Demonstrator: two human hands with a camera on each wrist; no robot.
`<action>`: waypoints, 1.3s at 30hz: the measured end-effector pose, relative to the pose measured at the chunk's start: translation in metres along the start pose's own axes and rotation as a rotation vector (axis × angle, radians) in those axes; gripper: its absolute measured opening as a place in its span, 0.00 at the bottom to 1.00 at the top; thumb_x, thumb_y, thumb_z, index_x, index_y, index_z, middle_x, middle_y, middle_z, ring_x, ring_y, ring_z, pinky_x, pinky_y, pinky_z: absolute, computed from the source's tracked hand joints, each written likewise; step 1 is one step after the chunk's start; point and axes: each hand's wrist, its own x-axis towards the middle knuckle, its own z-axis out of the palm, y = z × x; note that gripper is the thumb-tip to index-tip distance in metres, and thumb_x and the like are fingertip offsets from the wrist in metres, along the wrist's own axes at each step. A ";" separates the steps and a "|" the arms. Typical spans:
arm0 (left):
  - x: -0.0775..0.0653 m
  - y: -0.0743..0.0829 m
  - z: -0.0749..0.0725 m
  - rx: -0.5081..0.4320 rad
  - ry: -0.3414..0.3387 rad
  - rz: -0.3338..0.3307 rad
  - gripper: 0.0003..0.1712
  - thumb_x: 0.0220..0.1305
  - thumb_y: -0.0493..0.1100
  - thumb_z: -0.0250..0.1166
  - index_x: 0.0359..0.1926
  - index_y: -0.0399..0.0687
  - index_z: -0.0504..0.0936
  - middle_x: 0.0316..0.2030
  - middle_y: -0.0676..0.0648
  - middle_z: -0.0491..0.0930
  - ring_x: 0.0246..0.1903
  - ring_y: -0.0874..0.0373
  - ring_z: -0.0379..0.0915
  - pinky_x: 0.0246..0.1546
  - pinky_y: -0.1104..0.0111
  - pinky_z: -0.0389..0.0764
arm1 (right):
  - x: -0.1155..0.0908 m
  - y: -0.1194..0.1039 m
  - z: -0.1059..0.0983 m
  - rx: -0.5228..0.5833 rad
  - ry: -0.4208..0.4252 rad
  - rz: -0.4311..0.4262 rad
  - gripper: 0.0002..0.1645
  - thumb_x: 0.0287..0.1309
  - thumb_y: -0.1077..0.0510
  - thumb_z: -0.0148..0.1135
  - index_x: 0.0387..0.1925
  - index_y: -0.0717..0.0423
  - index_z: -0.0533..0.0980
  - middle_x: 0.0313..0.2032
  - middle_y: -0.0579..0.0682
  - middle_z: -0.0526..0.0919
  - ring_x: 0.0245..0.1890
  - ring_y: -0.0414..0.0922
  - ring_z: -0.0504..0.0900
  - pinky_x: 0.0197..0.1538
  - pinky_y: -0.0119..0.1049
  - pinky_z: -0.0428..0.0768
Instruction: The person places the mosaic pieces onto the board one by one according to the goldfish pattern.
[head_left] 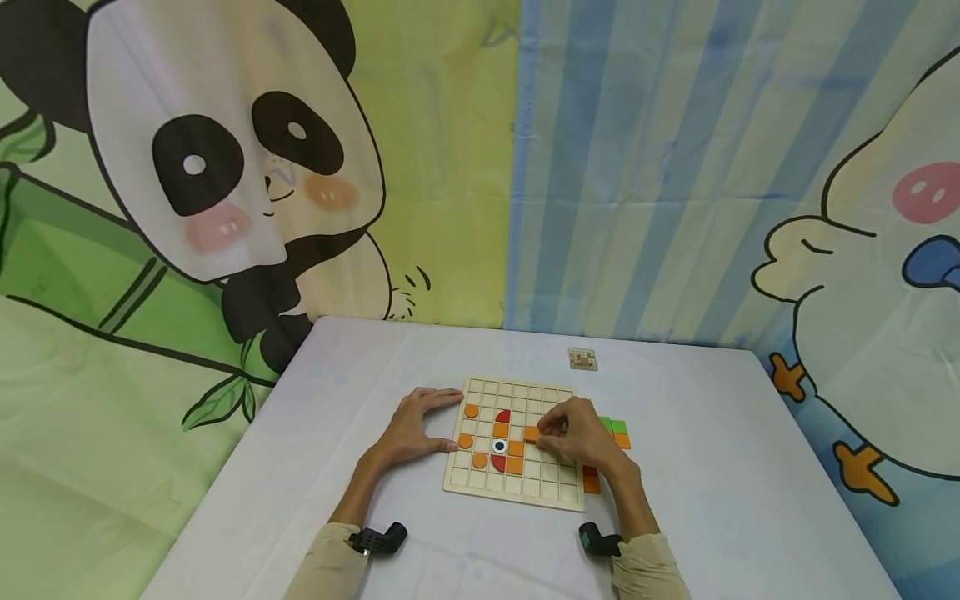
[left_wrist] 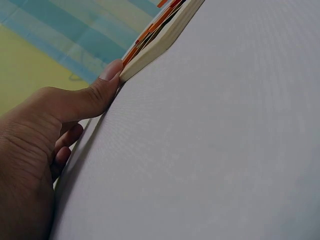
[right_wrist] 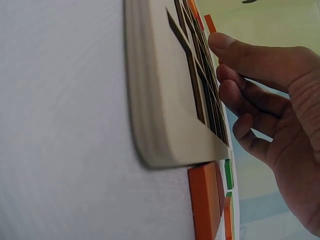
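A wooden grid board (head_left: 551, 492) lies on the white table. Between thumb and fingers, my right hand (head_left: 577, 433) pinches an orange square tile (head_left: 531, 433) over the middle of the board; in the right wrist view this tile (right_wrist: 209, 23) rises above the thumb tip. My left hand (head_left: 411, 429) touches the board's left edge, thumb and index finger spread apart along it. On the grid sit several orange round tiles (head_left: 479, 460), orange squares (head_left: 513, 465), two red curved tiles (head_left: 498, 462) and a white tile with a black-and-white eye (head_left: 498, 447).
Right of the board lie green tiles (head_left: 618, 426) and orange tiles (head_left: 592, 484), some partly hidden by the board or my right hand. A small patterned card (head_left: 582, 359) lies near the table's far edge. Printed curtains (head_left: 450, 167) hang behind the table (head_left: 480, 542).
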 end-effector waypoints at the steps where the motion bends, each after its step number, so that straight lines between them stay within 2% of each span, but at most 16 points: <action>1: 0.000 0.000 0.000 0.002 0.001 0.001 0.52 0.47 0.62 0.88 0.75 0.61 0.81 0.75 0.54 0.79 0.72 0.46 0.71 0.73 0.38 0.67 | 0.000 0.000 0.000 0.003 0.001 -0.002 0.11 0.54 0.61 0.85 0.39 0.56 0.92 0.31 0.43 0.89 0.29 0.37 0.80 0.36 0.30 0.83; 33: 0.001 0.000 0.000 0.000 -0.010 -0.004 0.52 0.48 0.61 0.87 0.75 0.62 0.80 0.76 0.55 0.78 0.73 0.46 0.70 0.74 0.39 0.66 | 0.009 -0.003 0.007 0.025 -0.016 0.006 0.10 0.54 0.62 0.85 0.38 0.57 0.92 0.31 0.43 0.89 0.28 0.37 0.80 0.35 0.30 0.83; 39: 0.001 0.000 0.000 -0.013 0.013 0.015 0.53 0.46 0.60 0.89 0.74 0.59 0.81 0.74 0.53 0.80 0.71 0.46 0.72 0.71 0.39 0.67 | 0.011 -0.003 0.007 0.029 -0.018 -0.037 0.10 0.55 0.63 0.85 0.38 0.59 0.91 0.30 0.45 0.90 0.27 0.35 0.82 0.34 0.30 0.84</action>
